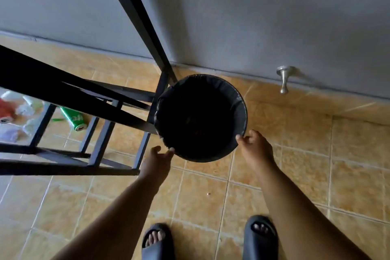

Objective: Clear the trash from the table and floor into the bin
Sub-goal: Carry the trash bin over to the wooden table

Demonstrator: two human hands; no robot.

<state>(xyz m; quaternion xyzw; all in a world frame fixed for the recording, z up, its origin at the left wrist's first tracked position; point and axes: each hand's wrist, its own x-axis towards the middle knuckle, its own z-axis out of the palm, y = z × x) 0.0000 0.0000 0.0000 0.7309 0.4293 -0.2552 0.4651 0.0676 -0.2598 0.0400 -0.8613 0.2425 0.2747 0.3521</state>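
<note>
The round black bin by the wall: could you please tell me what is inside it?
The round black bin is lined with a black bag. Its inside is too dark to show any contents. The left hand and right hand touch its near rim.

Black bin [200, 118] with black liner at centre frame, black metal desk frame [118, 110] at left, mottled tan floor tiles [202, 194] with pale grout lines, grey wall [253, 17] across the top, green can [72, 119] at left, black slides [157, 243] at the bottom, silver doorstop [285, 78] at upper right.
</note>
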